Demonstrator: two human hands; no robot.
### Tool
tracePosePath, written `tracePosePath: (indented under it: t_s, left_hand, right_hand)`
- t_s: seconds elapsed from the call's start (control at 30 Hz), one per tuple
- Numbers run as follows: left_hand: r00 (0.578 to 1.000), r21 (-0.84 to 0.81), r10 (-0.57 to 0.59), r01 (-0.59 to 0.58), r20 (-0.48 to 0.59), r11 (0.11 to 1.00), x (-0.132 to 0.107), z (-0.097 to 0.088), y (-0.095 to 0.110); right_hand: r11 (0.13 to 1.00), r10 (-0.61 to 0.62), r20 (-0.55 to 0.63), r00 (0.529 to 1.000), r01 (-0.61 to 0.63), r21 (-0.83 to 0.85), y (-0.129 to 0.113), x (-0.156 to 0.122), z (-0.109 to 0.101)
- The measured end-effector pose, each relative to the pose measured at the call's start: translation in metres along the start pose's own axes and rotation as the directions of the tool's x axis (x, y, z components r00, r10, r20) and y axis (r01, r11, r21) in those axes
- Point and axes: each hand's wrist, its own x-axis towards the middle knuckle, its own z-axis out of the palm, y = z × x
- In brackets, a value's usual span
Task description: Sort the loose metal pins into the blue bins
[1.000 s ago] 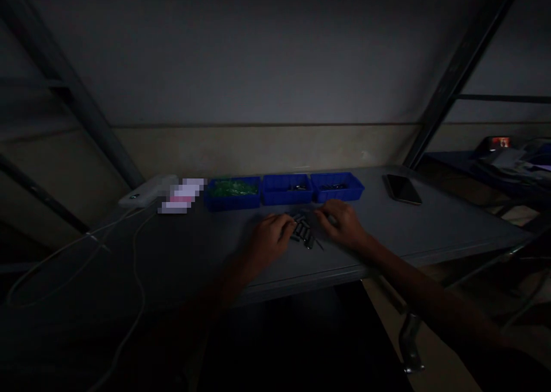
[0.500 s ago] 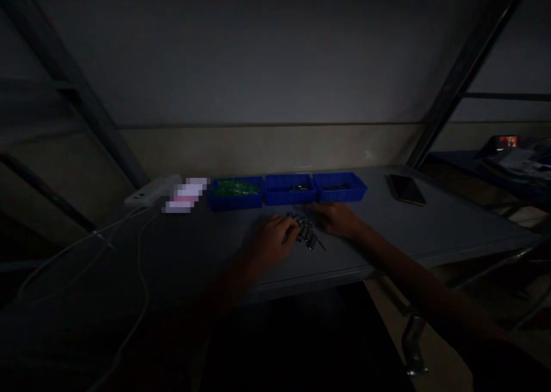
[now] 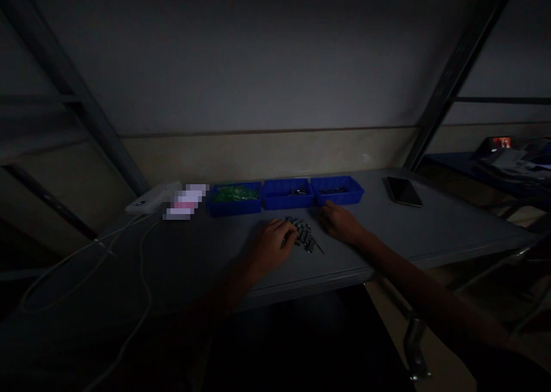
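Note:
The scene is very dim. My left hand (image 3: 273,244) rests on the grey table (image 3: 430,225) with fingers curled against a small heap of dark cylindrical parts (image 3: 303,235). My right hand (image 3: 340,222) lies just right of the heap, below the right blue tray (image 3: 337,190), its fingers bent toward the parts; what it holds, if anything, is too dark to tell. Two more blue trays stand in the row: the middle one (image 3: 287,193) with a few dark pieces, the left one (image 3: 235,198) with green pieces.
A dark phone (image 3: 402,191) lies at the table's back right. A white device (image 3: 152,198) with cables (image 3: 142,277) sits at the left, beside a pale pink-and-white packet (image 3: 185,201). Slanted metal posts (image 3: 456,70) frame the wall; another cluttered bench (image 3: 508,162) stands at the right.
My right hand moved back and left from the front of the heap toward the right blue tray. My left hand stayed against the parts. The view shifted slightly.

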Motion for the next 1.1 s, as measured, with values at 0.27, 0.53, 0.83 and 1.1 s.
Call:
tracePosePath:
  t_s: [0.27,0.53,0.83,1.1]
  left_hand:
    - [0.996,0.002,0.021,-0.021,-0.092,1.000,0.000,0.001,-0.001]
    - [0.994,0.049,0.099,-0.096,-0.054,0.994,0.001,-0.001,0.000]
    - [0.988,0.083,-0.032,0.045,-0.154,0.996,0.001,-0.003,-0.004]
    - [0.990,0.036,0.001,0.004,-0.144,0.999,0.000,-0.002,-0.003]
  right_hand:
    - [0.916,-0.239,-0.182,0.954,0.284,0.284,-0.045,-0.008,0.005]
    - [0.805,-0.157,-0.275,0.949,0.284,0.521,-0.050,-0.009,0.006]
    - [0.820,-0.003,-0.277,0.961,0.161,0.550,-0.049,-0.012,0.001]
    - [0.878,-0.022,-0.284,0.958,0.155,0.453,-0.049,-0.012,0.003]
